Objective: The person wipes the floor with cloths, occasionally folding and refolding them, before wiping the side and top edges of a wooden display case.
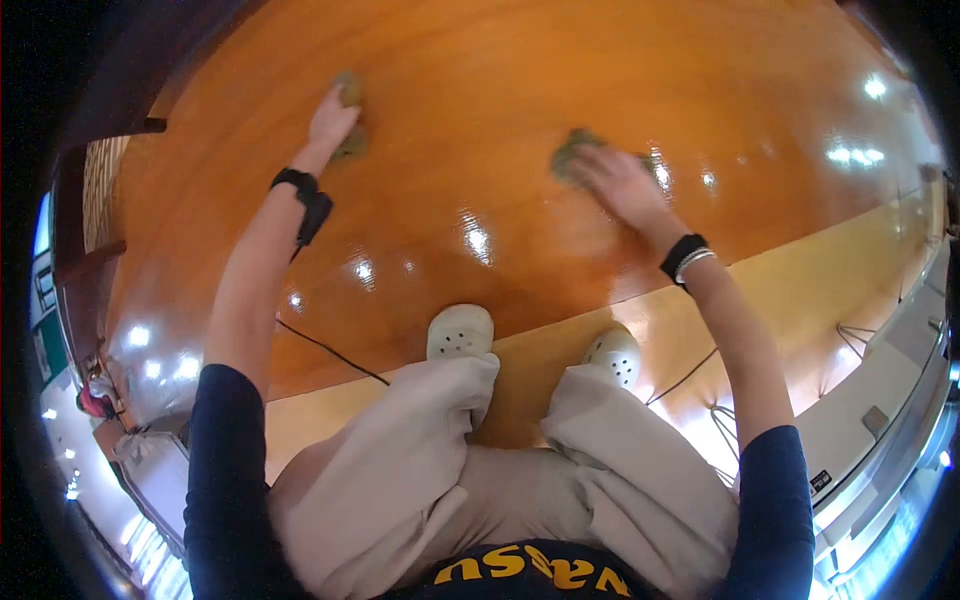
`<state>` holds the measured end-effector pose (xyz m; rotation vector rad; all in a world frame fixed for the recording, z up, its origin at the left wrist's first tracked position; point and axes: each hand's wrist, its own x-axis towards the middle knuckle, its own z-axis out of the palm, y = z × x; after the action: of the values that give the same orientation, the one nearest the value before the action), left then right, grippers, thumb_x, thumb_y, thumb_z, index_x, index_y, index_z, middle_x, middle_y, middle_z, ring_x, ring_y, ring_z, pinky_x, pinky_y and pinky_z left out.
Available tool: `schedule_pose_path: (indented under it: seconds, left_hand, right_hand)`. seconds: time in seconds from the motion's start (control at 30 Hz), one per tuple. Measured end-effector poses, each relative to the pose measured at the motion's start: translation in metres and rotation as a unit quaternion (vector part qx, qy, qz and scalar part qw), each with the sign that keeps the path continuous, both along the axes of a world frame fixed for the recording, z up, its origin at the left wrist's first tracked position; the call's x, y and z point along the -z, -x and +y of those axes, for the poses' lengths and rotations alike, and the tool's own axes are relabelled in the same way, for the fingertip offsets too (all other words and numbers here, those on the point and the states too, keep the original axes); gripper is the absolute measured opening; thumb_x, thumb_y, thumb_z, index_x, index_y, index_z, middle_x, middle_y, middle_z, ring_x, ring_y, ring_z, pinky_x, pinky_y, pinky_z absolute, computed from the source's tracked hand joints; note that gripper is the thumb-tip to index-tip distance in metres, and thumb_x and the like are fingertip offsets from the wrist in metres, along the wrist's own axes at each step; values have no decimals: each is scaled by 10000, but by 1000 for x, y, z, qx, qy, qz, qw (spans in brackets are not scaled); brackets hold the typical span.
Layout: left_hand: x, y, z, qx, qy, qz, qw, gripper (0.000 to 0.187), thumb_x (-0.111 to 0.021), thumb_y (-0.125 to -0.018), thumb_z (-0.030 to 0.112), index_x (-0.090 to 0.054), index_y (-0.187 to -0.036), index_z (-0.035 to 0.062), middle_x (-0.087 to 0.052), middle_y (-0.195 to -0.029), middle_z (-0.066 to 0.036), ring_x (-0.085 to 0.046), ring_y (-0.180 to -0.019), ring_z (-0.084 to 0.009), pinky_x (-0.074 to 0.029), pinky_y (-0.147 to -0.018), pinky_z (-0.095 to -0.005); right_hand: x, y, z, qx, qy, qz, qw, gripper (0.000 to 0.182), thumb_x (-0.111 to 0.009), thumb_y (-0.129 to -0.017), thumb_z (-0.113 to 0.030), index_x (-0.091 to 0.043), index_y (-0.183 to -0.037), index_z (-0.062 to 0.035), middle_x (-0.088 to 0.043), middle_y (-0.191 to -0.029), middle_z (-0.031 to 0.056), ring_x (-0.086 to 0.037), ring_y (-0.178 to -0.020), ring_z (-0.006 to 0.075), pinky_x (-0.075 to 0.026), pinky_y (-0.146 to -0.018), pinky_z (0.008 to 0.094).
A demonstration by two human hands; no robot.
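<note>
My left hand (335, 118) is closed on a greenish cloth (350, 145) against the shiny orange-brown wooden surface (450, 110), at the upper left. Parts of that cloth stick out above and below the fingers. Toward the upper right, my right hand (625, 185) presses on a second greenish cloth (574, 157), which is bunched under and ahead of the fingertips. Both hands are slightly blurred. Black bands circle both wrists.
White clogs (461, 332) stand near the wooden surface's lower edge. A thin black cable (335, 355) runs at left, and another is at right. Wire-legged furniture (722, 425) and a long white unit (860, 420) are at right. Dark wooden furniture (85, 215) is at left.
</note>
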<state>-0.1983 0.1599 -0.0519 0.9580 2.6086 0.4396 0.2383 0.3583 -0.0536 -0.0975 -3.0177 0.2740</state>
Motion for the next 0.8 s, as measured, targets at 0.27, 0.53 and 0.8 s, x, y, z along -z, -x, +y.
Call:
schedule_pose_path:
  seconds: [0.27, 0.53, 0.8]
  left_hand:
    - [-27, -227, 30, 413, -52, -143, 898, 599, -511, -675, 15, -434, -1255, 140, -442, -1261, -103, -490, -1085, -312, -466, -844, -401]
    - [-22, -200, -19, 602, -29, -68, 795, 610, -529, -711, -7, -430, -1272, 212, -445, -1268, 14, -550, -948, -252, -513, -745, -358]
    - [-19, -14, -79, 46, 77, 81, 993, 575, -460, -749, 82, -375, -1316, 130, -386, -1361, -88, -467, -1152, -323, -430, -918, -410]
  right_hand:
    - [10, -53, 79, 297, 8, 60, 953, 535, -533, -729, 10, -470, -1243, -124, -461, -1254, 135, -445, -1096, 346, -380, -965, 407]
    - [29, -35, 92, 379, 8, 71, 922, 456, -555, -746, -35, -518, -1195, -109, -481, -1231, 152, -449, -1104, 337, -375, -946, 419]
    - [13, 75, -17, 111, 28, 49, 992, 406, -517, -761, -54, -539, -1165, -92, -496, -1225, 128, -452, -1130, 300, -368, -950, 409]
